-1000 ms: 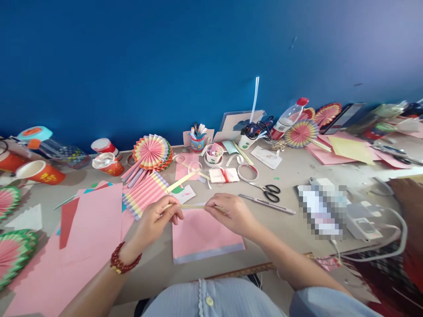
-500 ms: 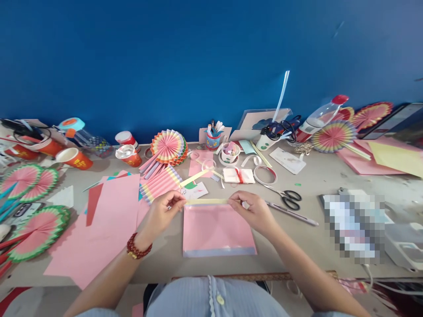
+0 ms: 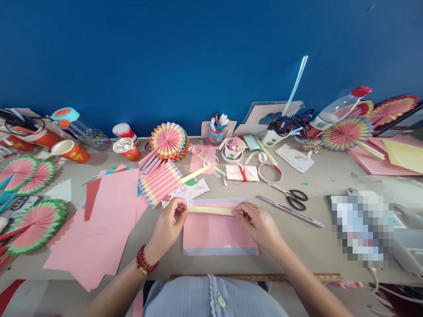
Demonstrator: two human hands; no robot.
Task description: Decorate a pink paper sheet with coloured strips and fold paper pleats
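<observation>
A pale yellow paper strip is stretched level between my two hands. My left hand pinches its left end; red beads circle that wrist. At the other end, the fingers of my right hand are closed on the strip. Below it lies a pink sheet of paper with lavender bands along its far and near edges. The strip crosses the sheet just on the near side of the far band. Whether it touches the sheet I cannot tell.
Scissors and a slim grey cutter-like tool lie right of the sheet. Pleated pink paper and loose pink sheets are to the left. Cups, paper fans, tape rolls and a bottle line the back.
Both hands have brought the yellow strip nearer to me, from the sheet's far edge to just inside the lavender band, which now shows beyond it. The view has shifted slightly.
</observation>
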